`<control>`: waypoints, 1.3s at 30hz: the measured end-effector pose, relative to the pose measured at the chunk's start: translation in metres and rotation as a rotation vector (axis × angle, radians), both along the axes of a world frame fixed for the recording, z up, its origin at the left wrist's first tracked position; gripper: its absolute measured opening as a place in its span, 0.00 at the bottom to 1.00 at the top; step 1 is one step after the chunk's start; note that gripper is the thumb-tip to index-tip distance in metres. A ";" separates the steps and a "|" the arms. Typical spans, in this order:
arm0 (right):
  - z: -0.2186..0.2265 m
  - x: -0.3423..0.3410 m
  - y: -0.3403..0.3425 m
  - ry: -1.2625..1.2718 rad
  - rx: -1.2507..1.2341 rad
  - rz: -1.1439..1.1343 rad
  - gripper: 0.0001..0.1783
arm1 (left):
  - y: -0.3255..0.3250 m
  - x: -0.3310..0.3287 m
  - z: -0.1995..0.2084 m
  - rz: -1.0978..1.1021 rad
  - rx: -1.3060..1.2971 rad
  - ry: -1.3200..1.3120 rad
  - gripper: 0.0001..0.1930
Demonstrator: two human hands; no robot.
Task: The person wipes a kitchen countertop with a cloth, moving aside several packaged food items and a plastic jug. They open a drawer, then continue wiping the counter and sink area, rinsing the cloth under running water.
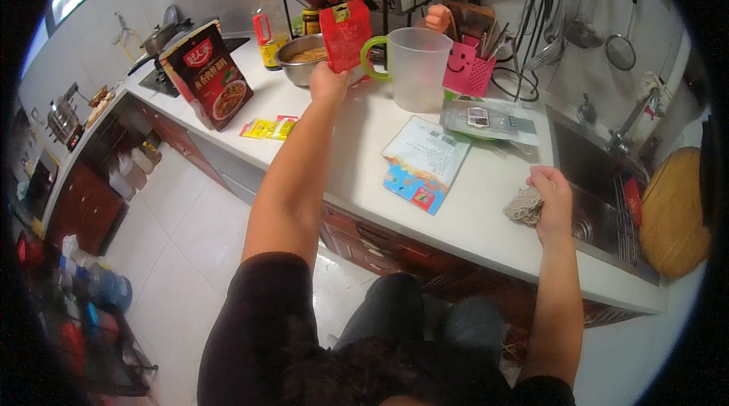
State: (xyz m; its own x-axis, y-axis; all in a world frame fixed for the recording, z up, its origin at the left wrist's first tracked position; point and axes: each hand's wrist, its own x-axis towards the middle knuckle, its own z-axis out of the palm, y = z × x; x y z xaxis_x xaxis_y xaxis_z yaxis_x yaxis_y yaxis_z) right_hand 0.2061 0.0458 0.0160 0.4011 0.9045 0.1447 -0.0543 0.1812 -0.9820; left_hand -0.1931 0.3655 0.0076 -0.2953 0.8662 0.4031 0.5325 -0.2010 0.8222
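My left hand (pixel 329 84) is closed on the lower edge of a red packet (pixel 345 32), held up over the counter beside a clear measuring jug (pixel 420 68) with a green handle. Behind the packet stands a metal bowl (pixel 295 72) with yellowish contents. In my right hand (pixel 557 197), near the sink's edge, is a crumpled grey-beige cloth (pixel 524 207); the fingers wrap round it. Between the hands lies a blue and white packet (pixel 427 163), and a grey-green pouch (pixel 486 122) lies beyond it.
A dark red pouch (pixel 206 79) stands upright at the left, with small yellow sachets (pixel 270 128) near it. An oil bottle (pixel 270 34) and a pink holder (pixel 472 68) stand along the back. At the right are the sink (pixel 577 155) and a round woven board (pixel 674 212).
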 end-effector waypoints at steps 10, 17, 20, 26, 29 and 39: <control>0.010 -0.011 -0.004 -0.029 -0.028 0.018 0.08 | 0.006 0.019 0.002 0.095 -0.175 -0.014 0.21; 0.006 -0.004 -0.002 0.004 -0.036 0.023 0.08 | -0.030 0.020 0.015 0.102 -0.137 -0.053 0.24; 0.004 -0.002 -0.002 -0.015 -0.008 0.021 0.08 | -0.042 0.007 0.019 0.167 -0.160 0.050 0.18; -0.002 0.003 -0.002 -0.022 0.009 0.043 0.10 | -0.079 -0.078 0.028 0.146 -0.232 0.490 0.19; 0.004 0.000 -0.007 -0.002 0.035 0.046 0.11 | -0.111 -0.117 0.032 0.323 -0.318 0.608 0.24; 0.009 -0.010 -0.011 -0.023 0.082 0.012 0.12 | -0.165 -0.074 0.012 -0.124 -0.019 0.474 0.22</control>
State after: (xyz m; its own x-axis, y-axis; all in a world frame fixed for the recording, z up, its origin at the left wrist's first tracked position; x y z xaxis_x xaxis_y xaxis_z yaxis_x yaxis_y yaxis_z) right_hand 0.1959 0.0348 0.0247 0.3857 0.8941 0.2276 -0.0350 0.2606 -0.9648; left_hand -0.2670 0.2004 0.0199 0.0227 0.8919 0.4517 0.8222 -0.2737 0.4991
